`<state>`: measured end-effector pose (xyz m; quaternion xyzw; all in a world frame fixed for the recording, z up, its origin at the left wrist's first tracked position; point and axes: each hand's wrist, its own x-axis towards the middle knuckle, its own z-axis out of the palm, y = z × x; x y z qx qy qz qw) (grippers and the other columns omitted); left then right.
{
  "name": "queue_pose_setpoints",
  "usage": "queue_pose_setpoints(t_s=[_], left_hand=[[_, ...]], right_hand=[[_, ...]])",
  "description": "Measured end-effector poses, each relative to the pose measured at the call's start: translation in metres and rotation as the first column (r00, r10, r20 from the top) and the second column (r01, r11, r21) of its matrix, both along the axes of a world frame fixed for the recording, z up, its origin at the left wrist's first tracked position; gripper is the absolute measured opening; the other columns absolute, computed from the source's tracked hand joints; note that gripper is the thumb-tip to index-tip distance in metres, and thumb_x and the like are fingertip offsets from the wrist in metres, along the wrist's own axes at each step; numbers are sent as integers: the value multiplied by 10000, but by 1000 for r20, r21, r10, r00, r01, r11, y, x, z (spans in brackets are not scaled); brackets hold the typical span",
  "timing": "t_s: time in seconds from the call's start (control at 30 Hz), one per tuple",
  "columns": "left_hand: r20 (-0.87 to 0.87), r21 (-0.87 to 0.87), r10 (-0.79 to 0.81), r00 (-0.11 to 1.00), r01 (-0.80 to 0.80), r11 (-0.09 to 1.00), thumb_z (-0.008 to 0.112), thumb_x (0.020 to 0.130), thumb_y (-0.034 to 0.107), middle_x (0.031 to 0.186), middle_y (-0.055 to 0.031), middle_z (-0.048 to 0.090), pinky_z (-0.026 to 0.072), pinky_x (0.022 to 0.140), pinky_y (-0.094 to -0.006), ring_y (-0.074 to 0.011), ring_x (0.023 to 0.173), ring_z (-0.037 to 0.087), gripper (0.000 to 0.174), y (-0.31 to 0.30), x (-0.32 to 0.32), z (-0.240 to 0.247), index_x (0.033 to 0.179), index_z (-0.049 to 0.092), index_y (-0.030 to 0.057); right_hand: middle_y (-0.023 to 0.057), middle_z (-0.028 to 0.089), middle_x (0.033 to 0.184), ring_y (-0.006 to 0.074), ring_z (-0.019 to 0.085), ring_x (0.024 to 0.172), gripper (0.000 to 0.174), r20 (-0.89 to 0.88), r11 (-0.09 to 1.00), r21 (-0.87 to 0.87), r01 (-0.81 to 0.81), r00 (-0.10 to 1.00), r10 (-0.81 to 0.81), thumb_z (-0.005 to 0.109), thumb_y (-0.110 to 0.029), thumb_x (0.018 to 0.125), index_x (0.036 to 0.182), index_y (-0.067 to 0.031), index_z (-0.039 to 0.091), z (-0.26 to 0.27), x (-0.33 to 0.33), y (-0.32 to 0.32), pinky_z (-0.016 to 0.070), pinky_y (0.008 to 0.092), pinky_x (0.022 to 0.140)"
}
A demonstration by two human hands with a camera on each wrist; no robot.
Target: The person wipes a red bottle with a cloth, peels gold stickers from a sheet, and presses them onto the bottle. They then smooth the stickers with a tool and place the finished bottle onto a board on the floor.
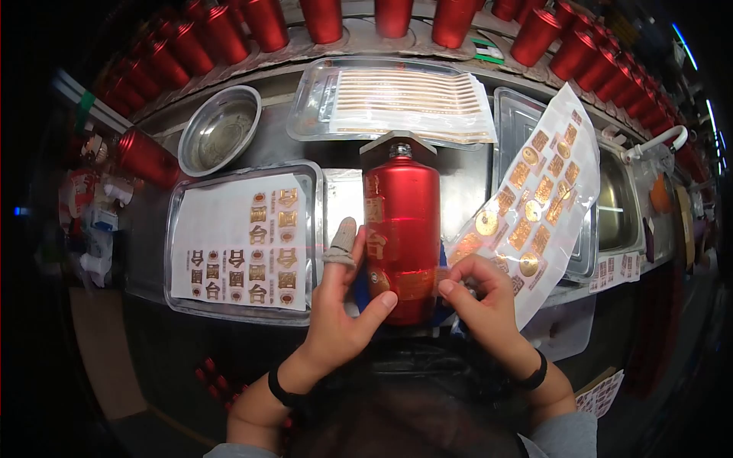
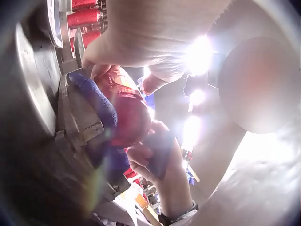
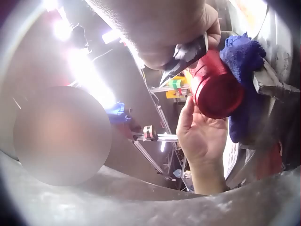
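Note:
A glossy red bottle [image 1: 416, 198] lies on its side, neck pointing away, with gold characters [image 1: 375, 210] along its left side. Around its lower part runs an orange-gold band [image 1: 416, 284]. My left hand [image 1: 336, 313], a fabric cot [image 1: 342, 238] on one finger, touches the bottle's left side with straight fingers and thumb. On the other side, my right hand [image 1: 489, 301] has thumb and forefinger close together at the band's right end. A dark flat piece [image 3: 190, 55] is held in that hand. Blue cloth [image 3: 242, 52] lies under the bottle.
Sticker sheets lie on a left tray [image 1: 314, 229], a back tray [image 1: 305, 99] and to the right, where a gold-printed sheet [image 1: 546, 183] reaches beside the bottle. A metal bowl [image 1: 221, 130] stands back left, a sink [image 1: 617, 206] at right. Red bottles [image 1: 321, 19] line the back.

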<state>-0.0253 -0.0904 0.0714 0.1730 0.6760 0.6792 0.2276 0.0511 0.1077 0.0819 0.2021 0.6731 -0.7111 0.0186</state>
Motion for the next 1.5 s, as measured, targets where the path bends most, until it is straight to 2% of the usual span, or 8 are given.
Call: queue_pose_setpoints(t_s=[0.07,0.17,0.3,0.43,0.57,0.9,1.2,1.5], left_hand=[[3,18,14,1000,-14,1000,635,898,103,1580,-229,272,199,1200,-404,-276,1469,282,865,-2,1,-5,1549,84,-43],[25,47,23,999,-24,999,614,908,87,1583,-217,274,194,1201,-402,-273,1470,281,830,-1,2,-6,1547,100,-45],[16,43,34,999,-35,998,599,918,76,1583,-223,270,193,1201,-399,-275,1472,278,799,0,3,-10,1543,118,-48],[-23,54,65,998,-63,997,641,901,69,1550,-230,313,231,1186,-392,-271,1452,305,824,6,5,-11,1535,132,-63],[-106,-24,97,990,-100,995,719,861,83,1487,-222,383,315,1143,-382,-260,1378,403,891,20,4,0,1525,148,-80],[-49,-70,125,991,-129,989,763,844,128,1443,-212,433,377,1095,-359,-243,1304,484,919,22,4,3,1513,173,-94],[-41,-60,113,993,-115,991,762,844,129,1471,-218,403,368,1105,-369,-252,1320,470,914,22,4,6,1509,178,-98],[32,35,131,991,-133,991,687,894,101,1512,-217,350,268,1172,-381,-269,1410,364,833,20,4,0,1523,169,-74]], right_hand=[[-9,598,801,31,506,718,107,-65,999,17,29,998,-28,696,-83,886,847,-27,614,10,2,-3,404,205,642],[2,603,799,43,524,725,88,-195,995,87,-57,978,73,694,-63,880,857,-21,620,30,0,-8,413,208,653],[5,609,807,55,546,734,84,-212,989,148,-7,976,38,697,-51,874,865,-16,621,30,3,-11,431,213,676],[-12,602,832,47,549,768,75,-46,1000,5,26,999,-25,659,-52,905,940,-16,603,14,5,-9,439,209,701],[-9,609,862,39,538,770,103,30,961,-267,75,997,-69,628,-107,952,979,-15,589,7,4,-2,443,209,702],[-19,611,825,26,538,739,116,-23,988,-148,39,999,-43,661,-133,943,938,-30,607,-3,3,-10,432,186,670],[-25,608,804,21,528,723,113,-26,990,-135,43,999,-46,662,-129,942,931,-31,608,-6,3,-8,422,186,652],[-23,606,798,24,522,723,111,-23,994,-108,36,999,-39,666,-125,938,920,-32,606,-8,2,-8,418,188,652]])
